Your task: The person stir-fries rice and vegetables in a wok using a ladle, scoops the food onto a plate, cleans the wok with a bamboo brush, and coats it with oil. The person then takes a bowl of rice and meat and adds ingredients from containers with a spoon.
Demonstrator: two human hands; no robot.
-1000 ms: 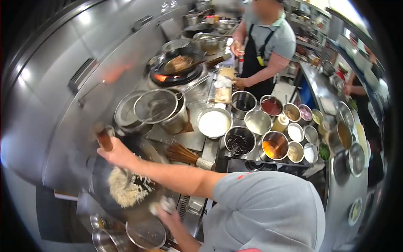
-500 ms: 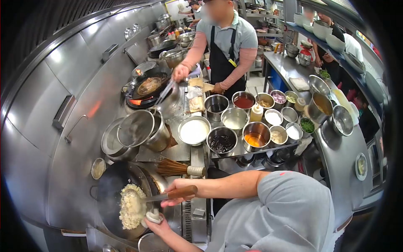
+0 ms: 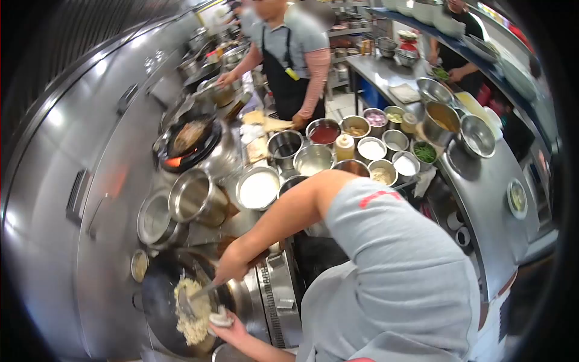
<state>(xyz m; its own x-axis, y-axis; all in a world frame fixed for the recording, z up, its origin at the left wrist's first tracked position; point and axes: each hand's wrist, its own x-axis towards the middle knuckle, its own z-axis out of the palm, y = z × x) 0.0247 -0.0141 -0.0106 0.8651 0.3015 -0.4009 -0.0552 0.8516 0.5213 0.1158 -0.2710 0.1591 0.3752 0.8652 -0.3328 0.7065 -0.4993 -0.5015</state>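
My right hand (image 3: 232, 262) is closed round the shaft of a ladle (image 3: 201, 292), whose metal head rests in pale yellow rice (image 3: 193, 333). The rice lies heaped in a large dark wok (image 3: 155, 295). My left hand (image 3: 232, 332) is closed on a folded white cloth (image 3: 221, 318) at the wok's near rim. Whatever part of the rim is under the cloth stays hidden. My right forearm covers most of the ladle's wooden handle.
Beyond the wok stand a tall steel pot (image 3: 196, 196) and a bowl of white liquid (image 3: 258, 188). Several ingredient containers, including a squeeze bottle (image 3: 344, 147), fill the side counter. A co-worker in a black apron (image 3: 280, 72) stands near another wok (image 3: 192, 137) over flame.
My right hand has turned and leaned in lower along the ladle, and its head has shifted within the rice. The co-worker's hand has moved away from the flaming wok. The view has shifted.
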